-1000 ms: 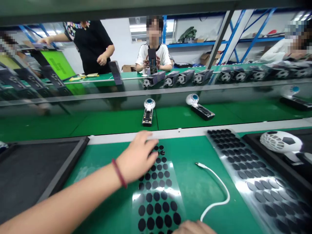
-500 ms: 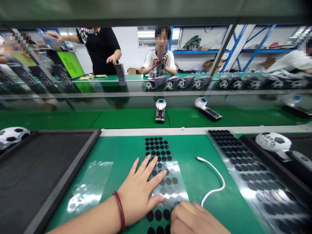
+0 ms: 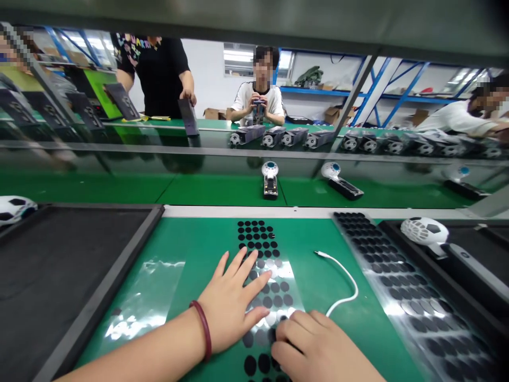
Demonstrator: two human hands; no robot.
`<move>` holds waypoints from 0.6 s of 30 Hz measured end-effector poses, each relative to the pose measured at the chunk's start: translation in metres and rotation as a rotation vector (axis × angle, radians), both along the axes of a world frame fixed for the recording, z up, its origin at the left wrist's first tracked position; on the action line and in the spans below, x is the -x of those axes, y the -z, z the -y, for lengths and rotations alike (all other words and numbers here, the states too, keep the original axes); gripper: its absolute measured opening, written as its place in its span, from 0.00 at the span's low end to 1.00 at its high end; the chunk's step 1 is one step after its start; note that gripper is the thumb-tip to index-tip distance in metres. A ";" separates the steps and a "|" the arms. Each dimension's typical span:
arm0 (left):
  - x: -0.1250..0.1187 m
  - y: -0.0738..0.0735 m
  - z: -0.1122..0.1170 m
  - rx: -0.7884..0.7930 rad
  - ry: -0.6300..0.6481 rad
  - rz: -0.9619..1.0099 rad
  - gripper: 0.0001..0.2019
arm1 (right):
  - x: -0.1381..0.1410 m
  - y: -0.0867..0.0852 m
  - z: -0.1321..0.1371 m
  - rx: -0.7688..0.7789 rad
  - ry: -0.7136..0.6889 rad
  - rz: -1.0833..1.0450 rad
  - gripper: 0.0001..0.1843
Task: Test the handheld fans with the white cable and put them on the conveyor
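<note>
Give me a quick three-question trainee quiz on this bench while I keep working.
1. True or false: the dark red bracelet is on the right wrist.
2. Multiple choice: what lies under the left hand and right hand? A) a clear plastic film B) a sheet of black round pads C) a black tray
3. Fill in the blank: the white cable lies to the ____ of the pad sheet.

Key: 1 false, it is on the left wrist; 2 B; 3 right.
</note>
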State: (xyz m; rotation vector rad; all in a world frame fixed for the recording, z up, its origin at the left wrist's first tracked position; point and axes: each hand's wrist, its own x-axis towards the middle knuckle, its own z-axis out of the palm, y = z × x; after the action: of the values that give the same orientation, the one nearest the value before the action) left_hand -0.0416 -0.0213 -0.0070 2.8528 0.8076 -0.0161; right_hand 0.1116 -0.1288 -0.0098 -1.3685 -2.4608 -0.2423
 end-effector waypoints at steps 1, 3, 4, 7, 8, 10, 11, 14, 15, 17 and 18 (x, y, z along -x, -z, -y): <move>0.000 0.000 0.000 0.002 0.001 0.005 0.25 | 0.003 0.000 -0.003 -0.030 -0.020 0.026 0.20; 0.000 0.001 0.000 0.006 0.000 0.017 0.25 | 0.005 -0.003 -0.007 -0.032 -0.047 0.049 0.19; 0.000 0.002 0.000 0.007 -0.003 0.024 0.25 | 0.005 -0.005 -0.007 -0.023 -0.053 0.052 0.19; 0.000 0.004 0.000 0.020 -0.002 0.038 0.25 | 0.002 -0.007 -0.007 -0.012 -0.057 0.038 0.18; 0.001 0.004 0.000 0.026 -0.002 0.041 0.25 | 0.001 -0.007 -0.007 -0.016 -0.059 0.025 0.18; 0.001 0.004 0.000 0.037 -0.002 0.045 0.26 | 0.000 -0.006 -0.007 -0.019 -0.064 0.012 0.18; 0.001 0.004 0.000 0.041 -0.002 0.049 0.26 | 0.000 -0.005 -0.007 -0.021 -0.068 0.011 0.18; 0.001 0.002 0.000 0.053 -0.001 0.052 0.26 | -0.001 -0.003 -0.006 -0.011 -0.077 0.028 0.18; 0.001 0.002 0.000 0.057 -0.001 0.050 0.26 | -0.001 -0.003 -0.006 0.001 -0.078 0.030 0.18; 0.001 0.001 0.000 0.065 -0.004 0.047 0.26 | -0.003 -0.003 -0.004 0.037 -0.076 0.008 0.19; 0.001 0.001 0.000 0.070 -0.003 0.047 0.26 | -0.004 -0.003 -0.003 0.066 -0.076 -0.016 0.20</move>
State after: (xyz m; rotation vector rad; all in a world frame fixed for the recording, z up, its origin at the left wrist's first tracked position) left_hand -0.0429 -0.0212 -0.0083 2.7758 0.7863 0.0224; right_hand 0.1157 -0.1256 -0.0068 -1.2945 -2.5223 -0.1336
